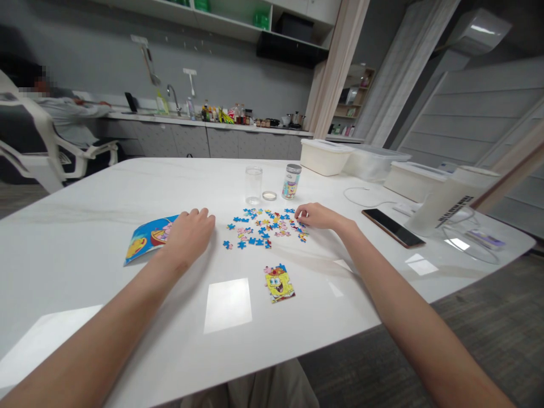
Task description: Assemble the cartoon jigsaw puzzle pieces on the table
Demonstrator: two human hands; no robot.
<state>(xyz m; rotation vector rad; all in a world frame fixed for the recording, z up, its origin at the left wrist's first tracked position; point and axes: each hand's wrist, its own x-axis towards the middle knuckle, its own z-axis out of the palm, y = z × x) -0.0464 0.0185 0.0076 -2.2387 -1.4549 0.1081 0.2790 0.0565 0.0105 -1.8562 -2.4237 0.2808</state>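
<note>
Observe loose jigsaw pieces at and left of narrowed right fingers, cannot tell whether gripping, with left fingers curled beside picture sheet; judge pieces light, stiff, best pinched by edges.

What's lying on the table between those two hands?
Loose puzzle pieces lie scattered between the left hand and the right hand, as the head view shows.
</note>
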